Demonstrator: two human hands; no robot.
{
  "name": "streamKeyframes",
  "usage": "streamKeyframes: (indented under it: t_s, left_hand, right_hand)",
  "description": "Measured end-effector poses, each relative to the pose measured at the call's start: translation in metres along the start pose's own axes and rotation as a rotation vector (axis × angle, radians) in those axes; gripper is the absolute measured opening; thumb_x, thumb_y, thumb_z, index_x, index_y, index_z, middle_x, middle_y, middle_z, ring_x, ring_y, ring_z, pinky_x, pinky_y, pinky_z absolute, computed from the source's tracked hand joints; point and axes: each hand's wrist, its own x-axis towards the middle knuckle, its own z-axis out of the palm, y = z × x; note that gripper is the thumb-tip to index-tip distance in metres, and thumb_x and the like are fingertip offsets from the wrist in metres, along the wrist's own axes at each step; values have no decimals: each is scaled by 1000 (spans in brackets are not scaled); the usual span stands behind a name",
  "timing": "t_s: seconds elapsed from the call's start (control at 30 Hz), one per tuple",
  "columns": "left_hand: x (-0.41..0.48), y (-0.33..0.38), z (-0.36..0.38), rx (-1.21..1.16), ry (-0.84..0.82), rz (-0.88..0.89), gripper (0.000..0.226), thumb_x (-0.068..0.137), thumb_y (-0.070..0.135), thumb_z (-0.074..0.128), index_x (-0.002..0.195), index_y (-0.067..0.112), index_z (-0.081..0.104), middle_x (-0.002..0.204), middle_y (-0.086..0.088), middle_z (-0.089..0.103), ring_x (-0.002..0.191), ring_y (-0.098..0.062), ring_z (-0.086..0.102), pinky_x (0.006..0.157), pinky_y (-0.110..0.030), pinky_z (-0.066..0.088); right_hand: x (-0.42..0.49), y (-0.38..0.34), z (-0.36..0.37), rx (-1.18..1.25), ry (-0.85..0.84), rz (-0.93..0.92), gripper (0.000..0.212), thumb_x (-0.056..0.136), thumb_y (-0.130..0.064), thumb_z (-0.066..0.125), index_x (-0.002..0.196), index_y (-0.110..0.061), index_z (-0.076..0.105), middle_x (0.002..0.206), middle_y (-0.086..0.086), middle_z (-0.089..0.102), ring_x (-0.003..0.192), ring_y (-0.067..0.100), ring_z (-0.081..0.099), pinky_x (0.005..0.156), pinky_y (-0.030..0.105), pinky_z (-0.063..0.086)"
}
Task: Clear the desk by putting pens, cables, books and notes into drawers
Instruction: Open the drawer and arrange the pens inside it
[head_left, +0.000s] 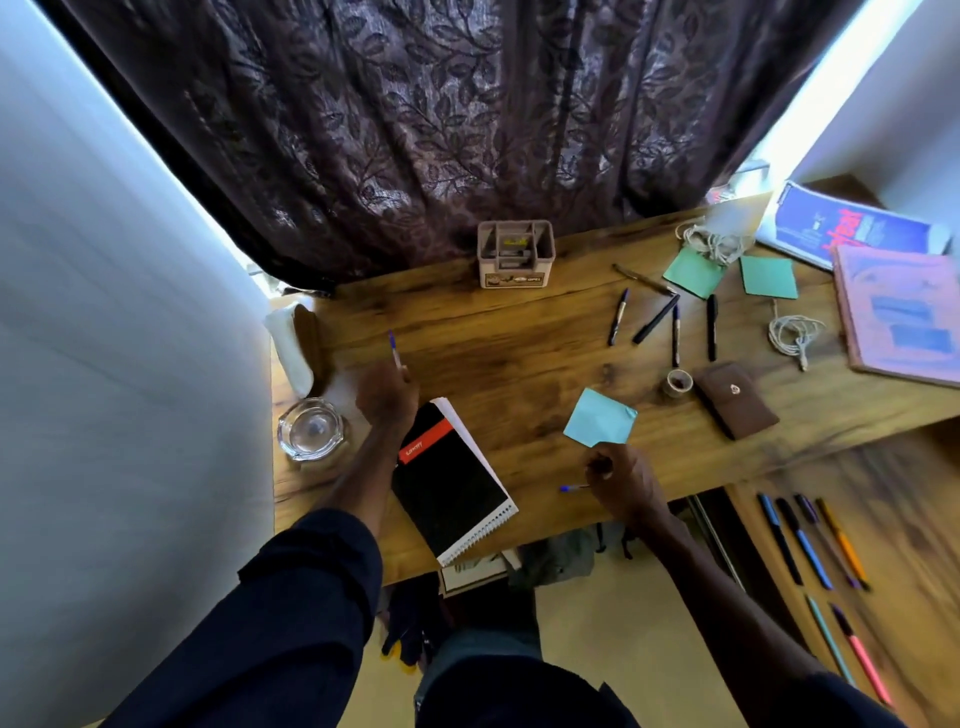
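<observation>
A person is standing at a wooden desk (519, 338), where a black spiral notebook (452, 483) is lying with its bound corner hanging over the near edge. Just left of the notebook, the left hand (387, 395) is gripping a blue-capped pen (395, 351), cap end pointing away. Right of the notebook, near that same edge, the right hand (626, 483) is pinching a pale blue note (600, 418) and a second blue pen (571, 488). Bare wood is lying open beyond the notebook. Farther right of it, five loose pens (711, 327), two green notes (769, 277), two coiled cables (795, 335) and two books (898, 317) are resting. Below and right of the notebook, an open drawer (909, 519) is holding six stored pens (804, 543).
</observation>
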Motion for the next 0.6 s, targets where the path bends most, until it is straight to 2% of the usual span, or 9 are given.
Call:
streamKeyframes:
  t_s: [0.07, 0.13, 0.23, 0.33, 0.43, 0.5, 0.6]
  left_hand:
    - [-3, 13, -1, -32, 35, 86, 35, 104, 29, 50, 115, 1, 66, 111, -19, 69, 107, -36, 66, 84, -42, 52]
    - [-9, 28, 0, -95, 25, 167, 35, 104, 30, 49, 106, 2, 70, 98, -15, 73, 94, -30, 71, 74, -38, 56]
    - [-28, 48, 6, -164, -37, 223, 35, 103, 34, 51, 102, 5, 72, 94, -13, 75, 88, -29, 72, 75, -43, 59]
    - [-54, 64, 18, -233, -79, 235, 32, 101, 34, 57, 99, 6, 72, 95, -14, 76, 91, -32, 71, 76, -41, 57]
    - [-76, 71, 32, -285, -151, 219, 28, 98, 36, 61, 100, 10, 70, 100, -10, 75, 95, -29, 69, 70, -32, 45]
    - [-86, 72, 40, -309, -215, 217, 28, 97, 38, 62, 102, 11, 69, 99, -5, 75, 94, -24, 69, 68, -29, 41]
    - [-99, 74, 49, -331, -305, 251, 30, 95, 37, 65, 100, 7, 71, 95, -6, 76, 89, -22, 72, 71, -32, 53]
  right_hand:
    - [-6, 10, -7, -46, 6, 35, 16, 87, 1, 60, 83, -8, 72, 84, 6, 74, 77, 25, 71, 67, 39, 58]
    - [-11, 15, -10, -68, -25, 109, 18, 89, -1, 57, 91, -10, 73, 92, 7, 72, 83, 27, 69, 72, 38, 57]
    - [-17, 19, -8, -104, -142, 84, 18, 90, -4, 59, 105, -4, 70, 109, 16, 68, 103, 34, 66, 87, 44, 55]
    - [-19, 17, -3, -153, -175, 41, 23, 92, -10, 59, 113, -8, 70, 120, 12, 64, 111, 29, 62, 92, 42, 53]
    - [-14, 16, 0, -231, -198, 65, 22, 99, -19, 53, 114, -9, 66, 119, 10, 61, 111, 27, 61, 92, 41, 52]
    - [-11, 14, -1, -240, -184, 38, 20, 100, -18, 52, 110, -7, 66, 115, 11, 62, 107, 28, 62, 88, 42, 53]
    - [-8, 9, -7, -156, -73, -43, 17, 96, -9, 59, 108, -7, 71, 108, 11, 63, 98, 27, 64, 78, 41, 55]
